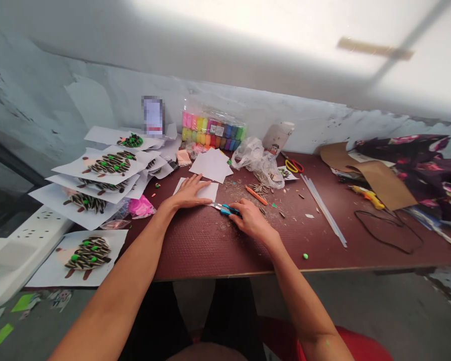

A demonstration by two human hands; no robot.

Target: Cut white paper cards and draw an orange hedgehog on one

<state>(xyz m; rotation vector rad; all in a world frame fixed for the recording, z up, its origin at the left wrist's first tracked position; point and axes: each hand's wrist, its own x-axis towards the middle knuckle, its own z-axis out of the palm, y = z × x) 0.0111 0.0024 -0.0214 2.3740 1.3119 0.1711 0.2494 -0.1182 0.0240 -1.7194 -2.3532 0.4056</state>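
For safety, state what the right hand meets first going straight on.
The right hand and its knife would likely meet the white paper first; the left hand rests on it.

Both forearms (pixel 133 250) angle forward and inward. The left hand (pixel 188 193) lies flat, palm down, fingers spread; the right hand (pixel 252 220) curls closed just beside it, fingers bent downward.
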